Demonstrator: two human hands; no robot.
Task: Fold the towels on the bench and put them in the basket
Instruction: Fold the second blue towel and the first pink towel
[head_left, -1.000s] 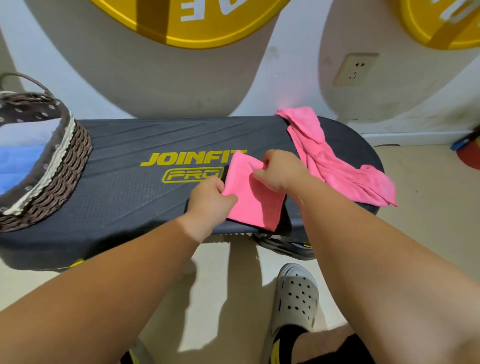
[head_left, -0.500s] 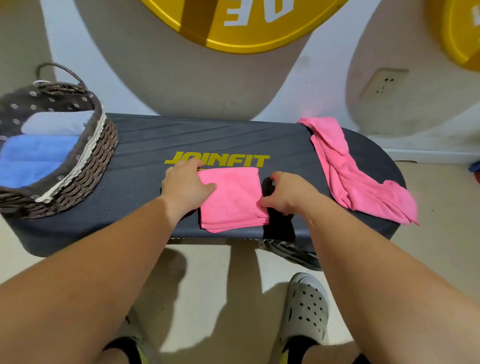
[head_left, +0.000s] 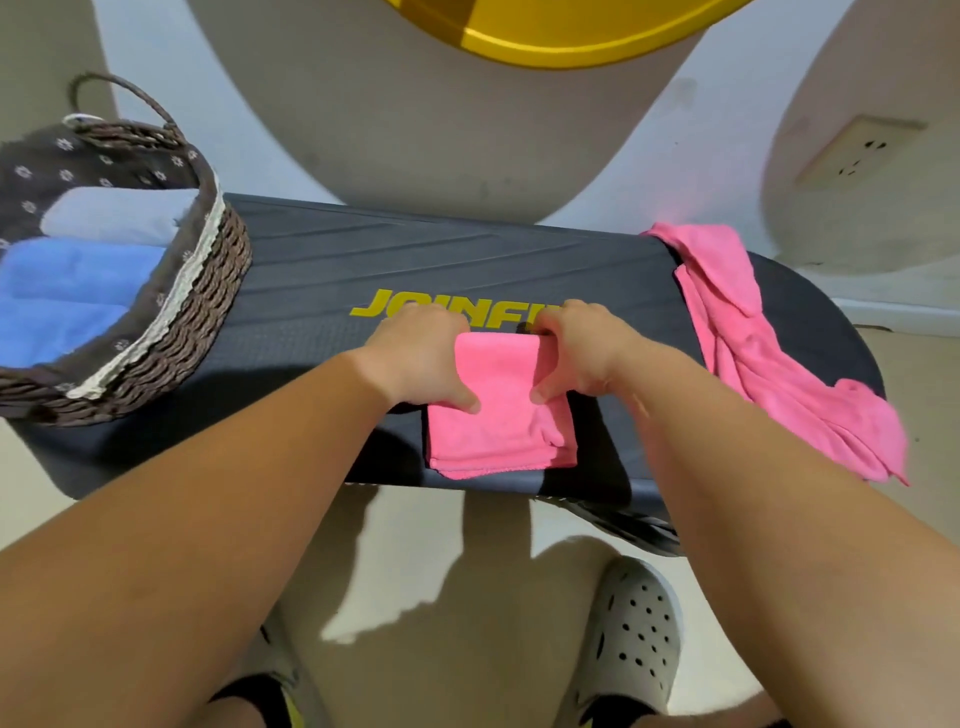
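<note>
— Where's the folded pink towel (head_left: 498, 415)?
— Flat at the middle of the bench's (head_left: 415, 260) near edge, just below the yellow lettering (head_left: 410, 312).
— And the hands?
— The left hand (head_left: 421, 358) grips its left side and the right hand (head_left: 582, 353) its right side, thumbs on top, fingers curled at its far edge.
— The rest?
— A loose pink towel (head_left: 769, 364) lies crumpled at the right end, drooping over the near edge. The basket (head_left: 208, 291) sits on the left end, with a blue towel (head_left: 67, 280) and a grey towel (head_left: 114, 213) inside.

fleecy pink towel (head_left: 498, 410), woven basket (head_left: 208, 306) (wicker), matt bench (head_left: 322, 270)
</note>
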